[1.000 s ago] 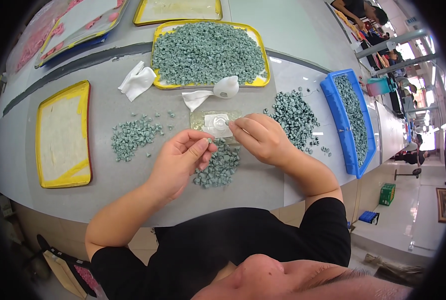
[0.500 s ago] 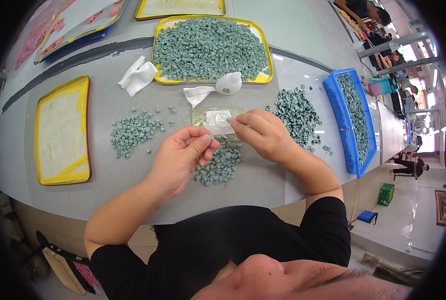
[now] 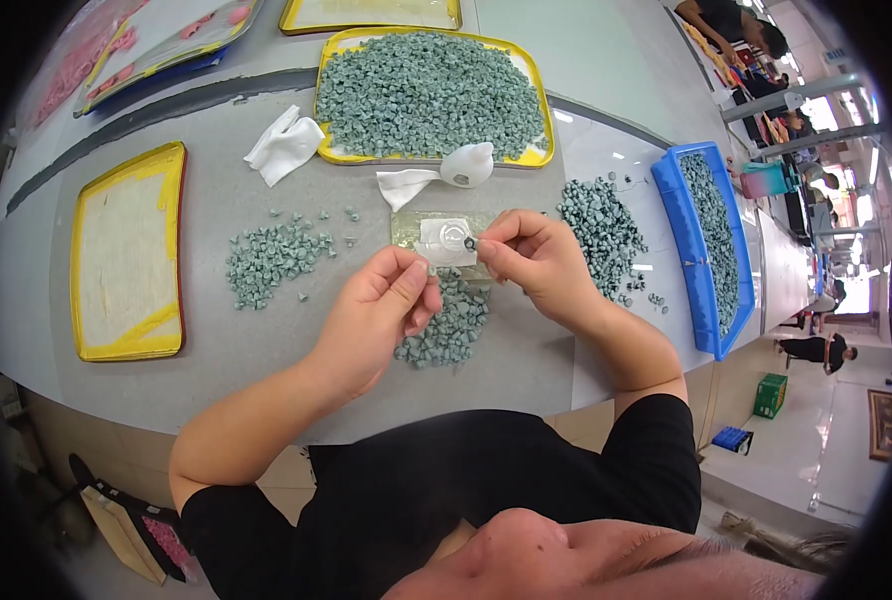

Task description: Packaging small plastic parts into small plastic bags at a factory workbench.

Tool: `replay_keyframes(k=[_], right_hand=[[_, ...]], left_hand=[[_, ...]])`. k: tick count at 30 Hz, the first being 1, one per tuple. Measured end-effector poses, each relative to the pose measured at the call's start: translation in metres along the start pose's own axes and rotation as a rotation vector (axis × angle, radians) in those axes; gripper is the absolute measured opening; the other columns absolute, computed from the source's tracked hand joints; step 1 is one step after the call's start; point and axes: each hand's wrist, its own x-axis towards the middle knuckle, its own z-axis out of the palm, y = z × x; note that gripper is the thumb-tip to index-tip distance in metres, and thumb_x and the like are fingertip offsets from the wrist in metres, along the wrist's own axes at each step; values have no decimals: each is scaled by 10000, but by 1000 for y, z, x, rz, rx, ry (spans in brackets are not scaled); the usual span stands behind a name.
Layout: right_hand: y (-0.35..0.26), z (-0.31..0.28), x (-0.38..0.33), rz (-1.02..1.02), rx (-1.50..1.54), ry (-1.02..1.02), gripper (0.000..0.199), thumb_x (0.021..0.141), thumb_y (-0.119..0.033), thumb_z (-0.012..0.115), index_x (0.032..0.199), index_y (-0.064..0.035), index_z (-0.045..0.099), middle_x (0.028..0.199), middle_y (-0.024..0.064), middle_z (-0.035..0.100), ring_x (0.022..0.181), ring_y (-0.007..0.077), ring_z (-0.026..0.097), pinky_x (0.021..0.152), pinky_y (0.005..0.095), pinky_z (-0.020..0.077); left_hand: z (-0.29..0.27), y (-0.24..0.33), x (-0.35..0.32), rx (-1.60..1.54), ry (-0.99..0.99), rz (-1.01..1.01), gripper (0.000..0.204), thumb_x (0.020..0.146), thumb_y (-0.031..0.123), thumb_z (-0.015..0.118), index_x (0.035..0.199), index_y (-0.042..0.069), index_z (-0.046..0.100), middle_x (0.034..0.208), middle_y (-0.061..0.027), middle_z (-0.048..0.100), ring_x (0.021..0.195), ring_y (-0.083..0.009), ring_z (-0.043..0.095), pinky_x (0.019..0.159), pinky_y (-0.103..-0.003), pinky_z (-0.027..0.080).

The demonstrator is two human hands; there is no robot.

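My right hand (image 3: pixel 541 262) pinches a small dark green piece (image 3: pixel 470 242) between thumb and fingertips, at the right rim of a small round clear dish (image 3: pixel 450 236). That dish sits on white paper on a greenish, see-through block (image 3: pixel 406 229). Just left of and nearer than the dish, my left hand (image 3: pixel 384 298) is closed, thumb pressed to forefinger, on a tiny pale green piece (image 3: pixel 433 270). Below the block, a pile of grey-green cone-like pieces (image 3: pixel 448 325) lies between my hands. Another such pile (image 3: pixel 274 262) is farther left, and darker pieces (image 3: pixel 603 232) are heaped at right.
A yellow-rimmed tray (image 3: pixel 538 85) full of green pieces stands behind, with a white squeeze bulb (image 3: pixel 469 163) and a white cloth (image 3: pixel 284 146) before it. At left lies another yellow-rimmed tray (image 3: pixel 179 240). A blue bin (image 3: pixel 678 245) with pieces stands right. People work in the background.
My right hand has turned, so its thumb and the dark piece in its fingertips now show. The left hand keeps its pinch. The whole view has shifted slightly.
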Motion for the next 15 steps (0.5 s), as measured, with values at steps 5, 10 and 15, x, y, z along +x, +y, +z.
replay_keyframes(k=[5,10,15], right_hand=[[1,5,-3,203,313,-81,105,855,-79,608,871,12,559,772,43,562,642,94,520,595,217,427],[3,15,-13,-86,179,-46,43,827,0,613,841,-4,573,769,38,565,640,98,521,614,235,437],[3,17,-15,-501,-239,20,135,725,73,667,807,-1,589,769,72,573,637,144,549,581,249,448]], left_hand=[[2,-1,-3,44,-25,-62,193,979,228,402,865,76,436,709,-4,454,623,-86,381,561,-225,322],[9,-2,-4,0,-30,-83,240,978,258,385,808,89,391,674,-5,411,585,-96,349,526,-239,293],[13,-2,-7,-28,-46,-149,305,971,286,386,732,98,358,617,0,373,536,-100,313,497,-245,272]])
